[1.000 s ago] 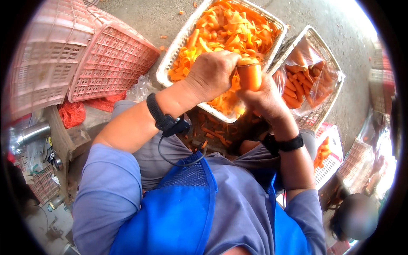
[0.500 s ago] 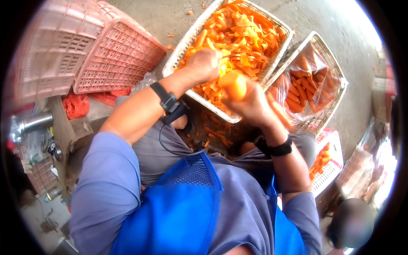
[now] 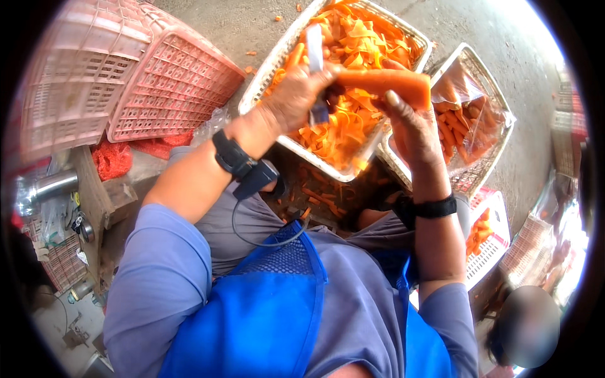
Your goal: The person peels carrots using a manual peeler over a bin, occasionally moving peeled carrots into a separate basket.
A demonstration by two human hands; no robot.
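Observation:
A large peeled carrot (image 3: pixel 384 80) lies crosswise between my hands above a white basket (image 3: pixel 328 169) of orange peel strips. My right hand (image 3: pixel 413 126) is closed round its thick, blunt end, the thumb along the near side. My left hand (image 3: pixel 295 97) is closed on a flat tool (image 3: pixel 315 47) with a pale upper part and a dark lower end; its exact kind is unclear. The left fingertips meet the carrot's narrower end. Orange peel strips (image 3: pixel 372 38) fill the basket beneath both hands.
Right of the basket stands a second crate (image 3: pixel 501 148) with carrots (image 3: pixel 455 129) in clear plastic. A white basket (image 3: pixel 495 252) with orange pieces sits beside my right knee. Pink crates (image 3: pixel 179 82) stand at the left, near a wooden bench (image 3: pixel 94 208). Scraps lie between my feet.
The carrot has turned from pointing up at me to lying crosswise. My right hand has shifted right, and my left hand has turned, bringing the flat tool into sight.

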